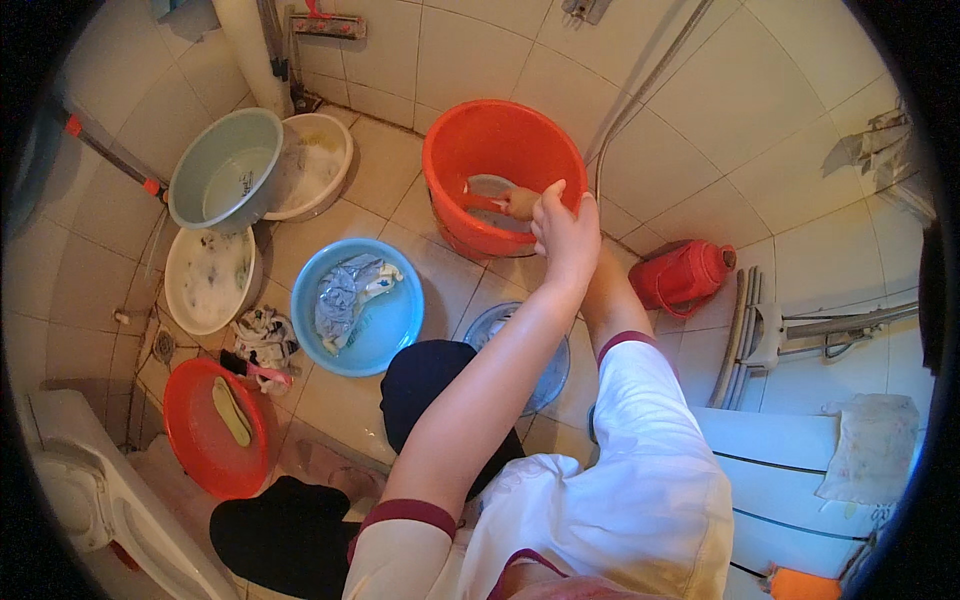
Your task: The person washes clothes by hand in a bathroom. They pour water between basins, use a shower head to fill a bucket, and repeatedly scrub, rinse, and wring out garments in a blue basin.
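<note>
A red plastic bucket (pixel 465 142) stands by the tiled wall. My right hand (pixel 521 203) is down inside it, its fingers at a thin red handle-like piece beside a pale, round-edged object (pixel 489 184). At the bucket's near right rim is my left hand (pixel 566 234), partly curled and in front of my right wrist; its grip is unclear. Closer to me, my left forearm partly hides a clear bluish basin (pixel 553 382). A light blue basin (pixel 301 337) holds wet grey and white cloth (pixel 349 292) in water.
At left are a grey-green basin (pixel 176 176), two white basins with suds (pixel 346 161) (pixel 174 300), crumpled clothes (pixel 262 337) and a red basin (pixel 180 457) with a yellow-green insole-like piece (pixel 231 411). A red thermos flask (pixel 679 276) stands right of the bucket, near a shower hose (pixel 645 86).
</note>
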Demonstrator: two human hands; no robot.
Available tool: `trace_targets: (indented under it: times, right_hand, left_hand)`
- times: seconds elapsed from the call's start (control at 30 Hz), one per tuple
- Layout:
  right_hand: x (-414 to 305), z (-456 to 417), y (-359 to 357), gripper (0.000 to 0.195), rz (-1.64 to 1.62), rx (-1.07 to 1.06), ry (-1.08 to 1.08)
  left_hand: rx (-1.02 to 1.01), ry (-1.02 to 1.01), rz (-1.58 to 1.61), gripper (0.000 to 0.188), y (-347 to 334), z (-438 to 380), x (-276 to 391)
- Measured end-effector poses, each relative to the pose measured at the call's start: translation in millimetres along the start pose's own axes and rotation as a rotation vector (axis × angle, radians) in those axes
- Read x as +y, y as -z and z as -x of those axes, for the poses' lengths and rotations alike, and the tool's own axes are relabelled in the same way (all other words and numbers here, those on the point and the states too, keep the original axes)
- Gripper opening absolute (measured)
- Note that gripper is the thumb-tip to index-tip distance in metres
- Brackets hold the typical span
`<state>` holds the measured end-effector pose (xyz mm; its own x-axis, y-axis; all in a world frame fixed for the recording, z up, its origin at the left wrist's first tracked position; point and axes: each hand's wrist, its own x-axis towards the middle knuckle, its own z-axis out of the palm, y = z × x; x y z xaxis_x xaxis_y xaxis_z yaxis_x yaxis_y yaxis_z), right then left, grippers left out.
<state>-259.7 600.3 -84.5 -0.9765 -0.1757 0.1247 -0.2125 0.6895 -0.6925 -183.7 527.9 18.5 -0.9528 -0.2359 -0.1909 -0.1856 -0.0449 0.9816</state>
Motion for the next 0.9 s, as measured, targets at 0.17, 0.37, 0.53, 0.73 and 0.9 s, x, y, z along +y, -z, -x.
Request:
trace_targets:
  times: [0.17,0.37,0.53,0.73,0.9]
  right_hand:
    - [11,-9,10,0.018,0.135,0.052,0.011]
    - [10,-15,13,0.016,0.203,0.079,0.03]
    - [0,-8,-6,0.015,0.147,0.125,0.1]
    - [1,63,2,0.014,0.087,0.309,0.192]
    - [40,202,-61,0.025,-0.017,0.215,0.038]
  left_hand:
    - [-0.004,-0.05,0.147,0.043,-13,2,1]
    - [-0.022,-0.142,0.121,0.042,-23,2,-8]
    - [0.005,-0.081,0.139,0.04,-7,-1,-7]
    - [0.018,-0.124,0.574,0.039,-1,-3,14]
    - [0.109,-0.066,0.971,0.045,85,25,76]
